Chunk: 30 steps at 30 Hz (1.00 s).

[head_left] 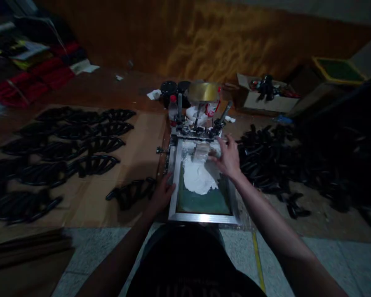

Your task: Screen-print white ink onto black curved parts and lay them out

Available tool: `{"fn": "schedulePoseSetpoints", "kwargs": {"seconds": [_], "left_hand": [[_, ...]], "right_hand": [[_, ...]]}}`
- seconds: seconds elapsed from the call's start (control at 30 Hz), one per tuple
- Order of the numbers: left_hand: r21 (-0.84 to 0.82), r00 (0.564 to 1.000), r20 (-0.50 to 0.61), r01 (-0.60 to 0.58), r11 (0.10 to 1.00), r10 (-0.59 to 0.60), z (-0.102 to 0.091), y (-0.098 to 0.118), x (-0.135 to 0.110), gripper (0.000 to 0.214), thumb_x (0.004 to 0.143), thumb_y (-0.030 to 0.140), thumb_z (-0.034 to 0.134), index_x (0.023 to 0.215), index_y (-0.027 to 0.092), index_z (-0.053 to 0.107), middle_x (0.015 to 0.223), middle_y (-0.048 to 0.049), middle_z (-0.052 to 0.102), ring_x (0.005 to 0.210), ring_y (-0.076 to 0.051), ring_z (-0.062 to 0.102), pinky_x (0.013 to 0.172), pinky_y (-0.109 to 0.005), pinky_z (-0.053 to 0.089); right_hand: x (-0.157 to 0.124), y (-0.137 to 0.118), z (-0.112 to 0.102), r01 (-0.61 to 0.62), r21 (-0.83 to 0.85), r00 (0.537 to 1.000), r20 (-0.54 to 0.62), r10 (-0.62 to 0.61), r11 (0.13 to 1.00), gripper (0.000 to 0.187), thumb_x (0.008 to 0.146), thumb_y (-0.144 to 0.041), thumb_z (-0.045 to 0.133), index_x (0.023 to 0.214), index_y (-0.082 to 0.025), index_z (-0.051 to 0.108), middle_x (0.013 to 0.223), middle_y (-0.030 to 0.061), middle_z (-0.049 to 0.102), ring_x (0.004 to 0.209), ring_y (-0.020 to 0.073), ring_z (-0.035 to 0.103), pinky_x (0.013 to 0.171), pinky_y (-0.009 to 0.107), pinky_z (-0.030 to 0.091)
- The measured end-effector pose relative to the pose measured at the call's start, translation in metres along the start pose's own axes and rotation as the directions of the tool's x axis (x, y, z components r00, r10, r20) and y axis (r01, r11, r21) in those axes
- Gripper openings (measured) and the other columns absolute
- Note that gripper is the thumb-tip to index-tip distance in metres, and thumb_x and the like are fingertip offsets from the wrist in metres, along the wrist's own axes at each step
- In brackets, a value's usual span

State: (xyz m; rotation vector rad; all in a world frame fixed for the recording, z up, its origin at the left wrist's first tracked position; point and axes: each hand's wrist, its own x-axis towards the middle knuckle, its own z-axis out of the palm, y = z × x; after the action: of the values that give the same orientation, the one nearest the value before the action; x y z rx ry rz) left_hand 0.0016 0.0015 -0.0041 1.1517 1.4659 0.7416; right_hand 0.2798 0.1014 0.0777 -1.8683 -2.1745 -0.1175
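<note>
A silver-framed printing screen (pixel 205 218) with green mesh lies in front of me, clamped at its far edge. Thick white ink (pixel 199 179) is pooled on the mesh. A pale squeegee (pixel 200 152), slightly blurred, rests at the far end of the ink. My right hand (pixel 230 157) is over the screen's far right side, fingers spread, thumb reaching toward the squeegee; contact is unclear. At the left rail, my left hand (pixel 163 193) has its thumb and forefinger apart against the frame. Beside it lies a black ribbed part (pixel 131 193).
Rows of black curved parts (pixel 94 165) lie on cardboard (pixel 142 136) at left. A heap of similar black pieces (pixel 266 156) is at right. Behind the clamps stand a red-capped bottle (pixel 173 109) and dark tubs (pixel 168 88). An open box (pixel 268 101) sits farther back.
</note>
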Motion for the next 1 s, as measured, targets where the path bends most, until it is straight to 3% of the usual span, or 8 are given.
{"fn": "schedulePoseSetpoints", "kwargs": {"seconds": [0.1,0.2,0.33,0.43,0.47,0.63,0.8,1.0], "left_hand": [[-0.007,1.0,-0.014,-0.015,1.0,0.014,0.005,-0.007,0.007,0.084,0.082,0.059,0.057,0.148,0.012,0.039,0.102,-0.0126,0.072,0.086,-0.025,0.069,0.078,-0.036,0.055],[0.002,1.0,0.003,0.006,1.0,-0.006,0.005,-0.009,0.009,0.085,0.082,0.061,0.057,0.148,0.011,0.039,0.101,-0.014,0.072,0.089,-0.027,0.07,0.079,-0.038,0.055],[0.003,0.999,0.006,0.034,0.999,-0.034,0.004,-0.008,0.009,0.082,0.081,0.06,0.059,0.146,0.013,0.042,0.1,-0.0138,0.074,0.09,-0.027,0.071,0.081,-0.038,0.055],[-0.003,1.0,0.001,0.029,1.0,-0.029,0.005,-0.007,0.009,0.079,0.081,0.058,0.06,0.143,0.012,0.045,0.1,-0.0142,0.074,0.089,-0.027,0.071,0.08,-0.039,0.055],[-0.006,1.0,-0.005,0.022,1.0,-0.022,0.005,-0.006,0.009,0.077,0.081,0.057,0.06,0.142,0.012,0.046,0.101,-0.0143,0.074,0.09,-0.027,0.07,0.08,-0.039,0.055],[-0.032,1.0,-0.006,0.026,0.999,-0.027,0.005,-0.002,0.007,0.074,0.081,0.053,0.061,0.141,0.013,0.047,0.095,-0.0118,0.074,0.083,-0.026,0.07,0.074,-0.037,0.055],[-0.034,1.0,-0.017,0.022,0.999,-0.022,0.004,0.004,0.004,0.071,0.081,0.048,0.061,0.14,0.011,0.049,0.093,-0.0107,0.074,0.083,-0.024,0.07,0.073,-0.035,0.055],[-0.027,1.0,-0.004,0.009,1.0,-0.009,-0.01,0.036,-0.009,0.073,0.081,0.047,0.062,0.144,0.013,0.048,0.092,-0.0087,0.074,0.08,-0.022,0.068,0.069,-0.032,0.055]], "right_hand": [[0.004,-0.035,0.003,0.132,-0.024,0.969,0.212,-0.123,0.991,0.036,0.088,-0.03,0.063,0.122,-0.017,0.063,0.131,0.0161,0.058,0.118,0.0316,0.051,0.094,0.039,0.043],[-0.016,-0.051,0.005,0.199,-0.01,0.894,0.411,-0.178,0.98,0.021,0.093,-0.021,0.051,0.106,-0.016,0.067,0.107,0.0126,0.068,0.1,0.0245,0.06,0.083,0.031,0.045],[-0.053,-0.043,0.0,0.451,0.163,0.741,0.48,-0.47,0.878,0.023,0.092,-0.012,0.048,0.105,-0.016,0.067,0.105,0.011,0.069,0.099,0.022,0.06,0.082,0.03,0.044],[-0.056,-0.033,-0.004,0.553,0.3,0.628,0.463,-0.625,0.777,0.022,0.085,-0.009,0.055,0.1,-0.018,0.068,0.101,0.0071,0.07,0.097,0.0205,0.061,0.08,0.029,0.043],[-0.053,-0.032,-0.004,0.549,0.311,0.633,0.453,-0.628,0.776,0.021,0.082,-0.009,0.058,0.097,-0.019,0.069,0.098,0.0061,0.07,0.095,0.0204,0.061,0.079,0.029,0.043],[-0.058,-0.037,0.012,0.473,0.209,0.799,0.307,-0.517,0.856,0.02,0.087,-0.014,0.055,0.102,-0.015,0.068,0.099,0.0112,0.07,0.094,0.023,0.06,0.079,0.032,0.044],[-0.071,-0.036,0.015,0.457,0.313,0.773,0.323,-0.546,0.833,0.023,0.085,-0.015,0.058,0.105,-0.017,0.069,0.1,0.0091,0.071,0.094,0.0211,0.063,0.077,0.028,0.045],[0.01,-0.036,-0.012,0.169,0.261,0.947,0.224,-0.23,0.95,0.055,0.09,-0.035,0.063,0.143,-0.028,0.051,0.123,0.0067,0.068,0.104,0.0247,0.065,0.083,0.031,0.049]]}}
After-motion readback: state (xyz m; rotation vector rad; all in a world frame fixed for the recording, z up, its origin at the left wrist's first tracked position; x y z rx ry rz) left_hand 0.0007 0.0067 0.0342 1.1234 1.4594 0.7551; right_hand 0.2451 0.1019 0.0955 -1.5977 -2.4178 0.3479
